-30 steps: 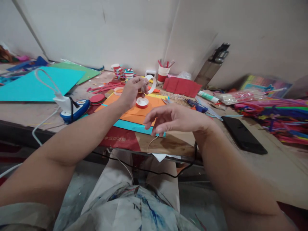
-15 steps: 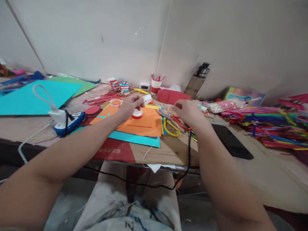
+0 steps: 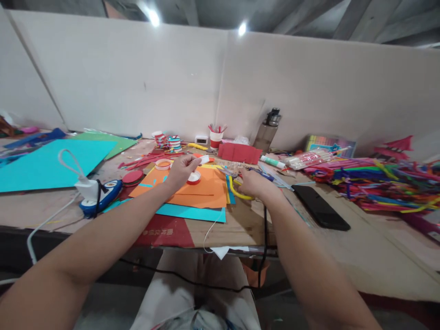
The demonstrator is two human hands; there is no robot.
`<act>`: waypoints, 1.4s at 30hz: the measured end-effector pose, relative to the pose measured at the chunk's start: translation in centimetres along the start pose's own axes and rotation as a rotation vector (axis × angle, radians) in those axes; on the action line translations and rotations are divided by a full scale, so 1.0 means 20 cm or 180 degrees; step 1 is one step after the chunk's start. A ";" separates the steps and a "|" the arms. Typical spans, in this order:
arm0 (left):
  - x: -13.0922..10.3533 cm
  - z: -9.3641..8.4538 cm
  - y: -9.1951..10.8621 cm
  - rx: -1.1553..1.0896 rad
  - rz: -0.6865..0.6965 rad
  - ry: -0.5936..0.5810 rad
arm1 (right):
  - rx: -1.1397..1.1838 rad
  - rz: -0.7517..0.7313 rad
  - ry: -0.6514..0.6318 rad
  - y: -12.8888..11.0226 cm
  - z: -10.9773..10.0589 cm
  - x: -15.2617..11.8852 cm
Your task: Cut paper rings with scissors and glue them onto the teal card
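Note:
Between the fingers of my left hand [image 3: 185,170] is a small white paper ring [image 3: 204,159], held above the orange paper [image 3: 209,185]. A red and white round piece [image 3: 194,178] lies on that paper just below. My right hand [image 3: 250,181] is at the scissors with yellow and red handles [image 3: 240,195]; its fingers are bent over the handles, and whether they grip them is hard to make out. The scissors' blades [image 3: 227,172] point left. A pale ring [image 3: 163,164] lies left of my left hand, on the paper's back edge.
Turquoise sheets [image 3: 55,162] and a blue power strip [image 3: 103,197] are at the left. A red folded paper [image 3: 239,153], a bottle [image 3: 266,135] and a pen cup [image 3: 216,139] stand behind. A black phone [image 3: 321,208] and colourful pipe cleaners [image 3: 374,183] lie right.
The head view has tilted up. My right hand has lowered onto the scissors' handles. My left hand still holds the white ring, now turned more edge-on.

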State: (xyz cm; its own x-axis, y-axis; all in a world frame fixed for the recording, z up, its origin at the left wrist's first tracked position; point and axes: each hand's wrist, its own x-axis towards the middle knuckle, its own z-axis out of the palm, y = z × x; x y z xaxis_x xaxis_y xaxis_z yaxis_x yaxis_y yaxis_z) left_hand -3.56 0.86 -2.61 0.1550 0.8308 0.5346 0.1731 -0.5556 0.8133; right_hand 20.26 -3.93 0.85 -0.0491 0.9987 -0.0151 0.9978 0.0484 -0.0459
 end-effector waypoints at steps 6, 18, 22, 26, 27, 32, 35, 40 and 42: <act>-0.02 0.04 0.00 -0.0278 -0.0139 -0.0370 | 0.1296 0.0129 0.1426 0.02 0.00 0.07; -0.03 0.09 0.03 -0.1843 -0.1451 -0.0701 | 0.4580 -0.1267 0.1042 -0.22 0.13 0.06; -0.04 0.10 0.03 -0.1719 -0.1398 -0.0633 | 0.4543 -0.1328 0.0966 -0.24 0.18 0.07; -0.03 0.09 0.02 -0.1721 -0.1323 -0.0264 | 0.4662 -0.1375 0.1093 -0.25 0.20 0.08; -0.03 0.08 0.02 -0.1745 -0.1346 -0.0186 | 0.4708 -0.1422 0.1121 -0.25 0.20 0.08; -0.03 0.08 0.03 -0.2002 -0.1425 -0.0334 | 0.4650 -0.1474 0.1263 -0.27 0.16 0.04; -0.04 0.09 0.03 -0.2081 -0.1219 -0.0471 | 0.4632 -0.1223 0.1349 -0.27 0.14 0.02; -0.03 0.09 0.04 -0.2273 -0.1267 -0.0438 | 0.4641 -0.0934 0.1385 -0.24 0.18 0.06; -0.03 0.09 0.05 -0.2339 -0.1378 -0.0391 | 0.4656 -0.0985 0.1348 -0.23 0.19 0.06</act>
State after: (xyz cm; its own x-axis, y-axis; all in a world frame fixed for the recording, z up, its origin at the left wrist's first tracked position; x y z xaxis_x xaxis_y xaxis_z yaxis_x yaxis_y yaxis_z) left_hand -1.69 -0.22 -2.60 0.3321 0.9314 0.1488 -0.4256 0.0071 0.9049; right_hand 15.35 -2.96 -2.76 0.0300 0.8974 0.4403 0.0276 0.4396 -0.8978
